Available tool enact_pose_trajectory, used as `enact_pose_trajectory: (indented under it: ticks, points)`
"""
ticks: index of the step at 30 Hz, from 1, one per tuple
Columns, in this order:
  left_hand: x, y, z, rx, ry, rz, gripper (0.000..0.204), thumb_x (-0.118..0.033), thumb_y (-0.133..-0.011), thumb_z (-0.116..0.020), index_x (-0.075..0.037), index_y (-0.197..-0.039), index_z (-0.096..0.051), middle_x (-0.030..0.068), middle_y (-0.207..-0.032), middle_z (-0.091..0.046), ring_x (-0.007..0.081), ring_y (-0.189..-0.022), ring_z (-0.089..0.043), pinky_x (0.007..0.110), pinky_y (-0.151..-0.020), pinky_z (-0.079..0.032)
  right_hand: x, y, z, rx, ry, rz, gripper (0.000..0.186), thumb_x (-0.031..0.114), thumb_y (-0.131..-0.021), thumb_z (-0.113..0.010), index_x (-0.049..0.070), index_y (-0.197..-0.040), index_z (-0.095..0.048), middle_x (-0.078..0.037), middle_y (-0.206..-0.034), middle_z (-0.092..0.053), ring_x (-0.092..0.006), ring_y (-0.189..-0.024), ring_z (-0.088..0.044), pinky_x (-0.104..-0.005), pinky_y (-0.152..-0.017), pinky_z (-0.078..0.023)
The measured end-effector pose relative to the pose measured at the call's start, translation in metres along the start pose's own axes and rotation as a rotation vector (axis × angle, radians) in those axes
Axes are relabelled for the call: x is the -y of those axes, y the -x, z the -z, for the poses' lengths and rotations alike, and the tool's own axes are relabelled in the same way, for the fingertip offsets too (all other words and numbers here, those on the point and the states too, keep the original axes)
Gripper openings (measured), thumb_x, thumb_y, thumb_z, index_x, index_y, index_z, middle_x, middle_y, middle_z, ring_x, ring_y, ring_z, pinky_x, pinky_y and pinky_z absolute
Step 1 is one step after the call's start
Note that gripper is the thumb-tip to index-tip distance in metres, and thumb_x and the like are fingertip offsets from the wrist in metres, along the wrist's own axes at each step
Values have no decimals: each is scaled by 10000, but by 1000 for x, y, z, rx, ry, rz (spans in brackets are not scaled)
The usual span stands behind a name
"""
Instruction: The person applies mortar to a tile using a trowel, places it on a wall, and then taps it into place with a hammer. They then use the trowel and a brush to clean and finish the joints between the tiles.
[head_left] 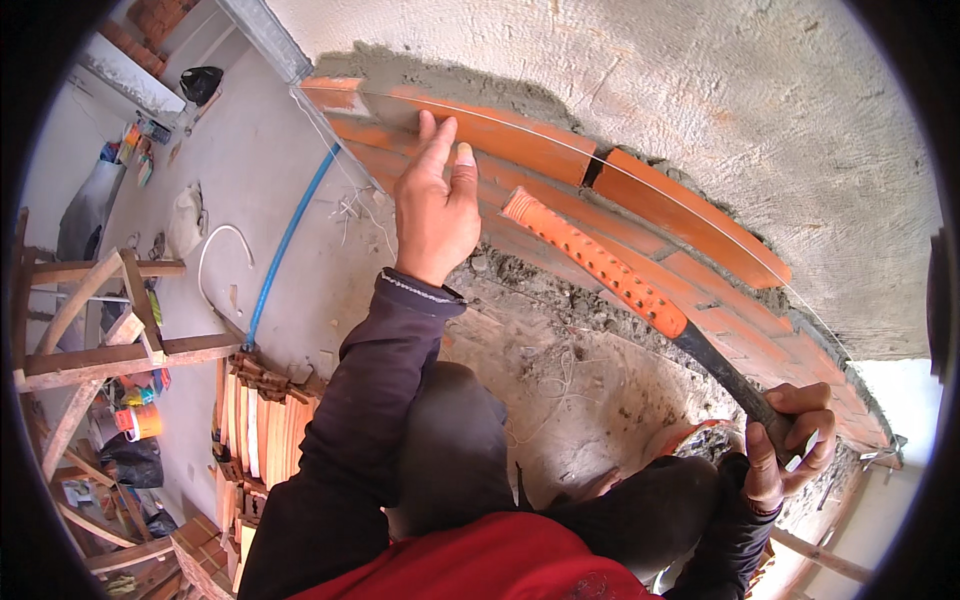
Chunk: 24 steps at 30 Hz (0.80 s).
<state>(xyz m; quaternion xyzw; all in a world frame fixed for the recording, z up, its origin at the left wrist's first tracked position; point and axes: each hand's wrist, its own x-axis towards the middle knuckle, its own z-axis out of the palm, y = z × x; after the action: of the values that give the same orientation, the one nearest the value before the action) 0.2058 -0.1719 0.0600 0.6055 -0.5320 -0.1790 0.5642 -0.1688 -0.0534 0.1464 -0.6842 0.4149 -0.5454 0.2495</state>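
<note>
By smooth orange bricks [690,216], the left hand [437,218] spreads, the right hand [768,476] clamps a dimpled tool [612,268].

Showing smooth matt clay in orange bricks [515,138] beside left fingers [436,153], grainy damp-looking mortar [440,76] just beyond them. Presenting dimpled, rubbery-looking orange grip [604,266] on tool [715,362] in right fingers [806,398]. Displaying rough plaster [730,120] farther beyond, matt dark cloth in sleeve [368,365] behind left fingers.

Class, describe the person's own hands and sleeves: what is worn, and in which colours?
Both the left hand and right hand are ungloved. The left sleeve is dark with a purplish tint, and its cuff bears a pale, broken line. The right sleeve is dark too.
</note>
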Motion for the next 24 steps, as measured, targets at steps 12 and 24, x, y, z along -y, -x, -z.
enact_pose_trajectory:
  ticks: [12, 24]
  points:
    - [-6, -2, 0, -2, 21, -46, 451, -144, -1030, -514, 132, -1385, -479, 358, -1537, -312, 392, -1424, -401, 376, -1078, -442, 3, -12, -19, -58, 268, 84, 398, 65, -731, -815, 72, -814, -426, -147, -888, -577, -202, -785, -530, -332, -757, -455]
    - [-21, 17, -16, -129, -91, -118, 396, -180, -925, -685, 8, -1269, -631, 219, -1164, -691, 328, -1031, -671, 386, -874, -526, 22, -3, 23, -325, -2, -26, 375, 92, -777, -757, 84, -904, -404, -114, -898, -500, -134, -538, -487, -245, -374, -395]
